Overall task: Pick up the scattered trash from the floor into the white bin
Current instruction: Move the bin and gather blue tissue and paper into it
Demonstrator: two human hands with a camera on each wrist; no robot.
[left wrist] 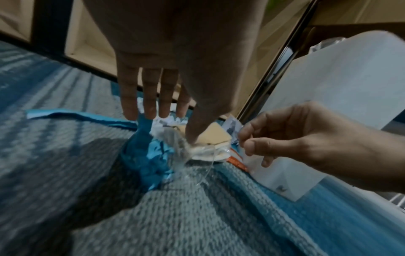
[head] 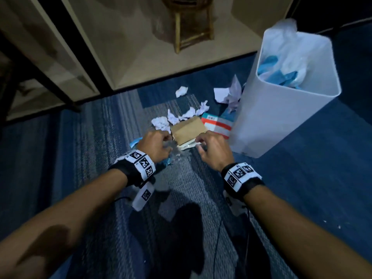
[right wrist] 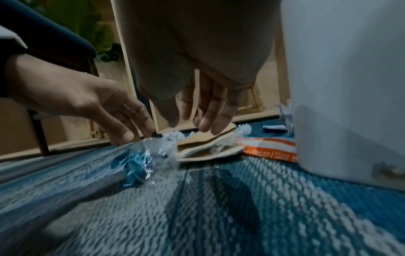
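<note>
The white bin [head: 281, 117] stands on the right and holds blue and white waste. Trash lies beside it on the blue carpet: a brown cardboard piece [head: 189, 129], crumpled white papers [head: 161, 121], an orange-and-white packet [head: 219, 125], a crumpled blue wrapper [left wrist: 149, 155] and clear plastic [right wrist: 153, 152]. My left hand [head: 169, 143] hangs over the clear plastic with straight fingers, and its thumb [left wrist: 192, 136] touches the plastic. My right hand [head: 199, 142] hovers over the near edge of the cardboard [right wrist: 197, 140], fingers loosely curled and holding nothing.
A beige cabinet and a dark table leg [head: 60, 93] stand at the back left, and a wooden stool [head: 191, 27] farther back. More crumpled paper [head: 229, 93] lies against the bin's left side. Bare carpet stretches in front of the pile.
</note>
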